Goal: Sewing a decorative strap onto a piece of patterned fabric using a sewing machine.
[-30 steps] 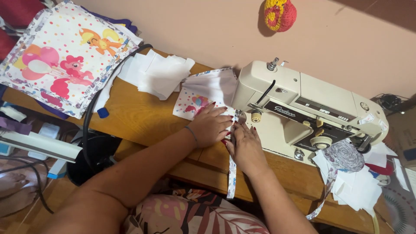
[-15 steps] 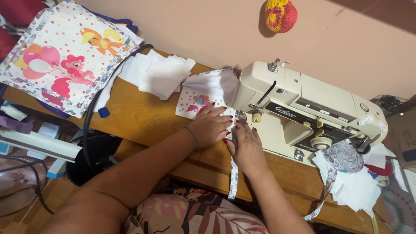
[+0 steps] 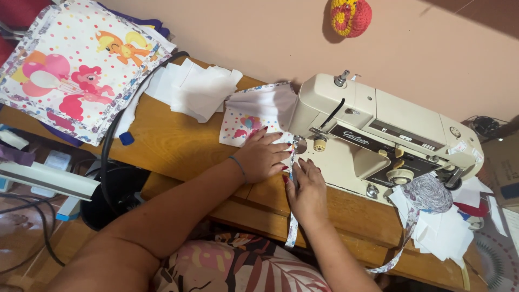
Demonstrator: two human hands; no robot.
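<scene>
Pressing flat on a small printed fabric piece (image 3: 244, 125) at the needle of a cream sewing machine (image 3: 378, 140) on a wooden table (image 3: 173, 146): left hand (image 3: 263, 157) spread open on the cloth, right hand (image 3: 306, 189) open just beside, fingertips on a patterned trim strip (image 3: 292, 227) hanging over the table edge. Looks light, soft, floppy, likely to slip; best steadied with flat palms near the seam. No containers visible; coiled trim roll (image 3: 430, 192) and white cloth pieces (image 3: 194, 89) lying loose.

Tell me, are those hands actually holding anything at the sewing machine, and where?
Nothing is gripped. The left hand lies flat on the printed fabric piece, and the right hand presses flat beside the patterned strip, both near the needle.
</scene>
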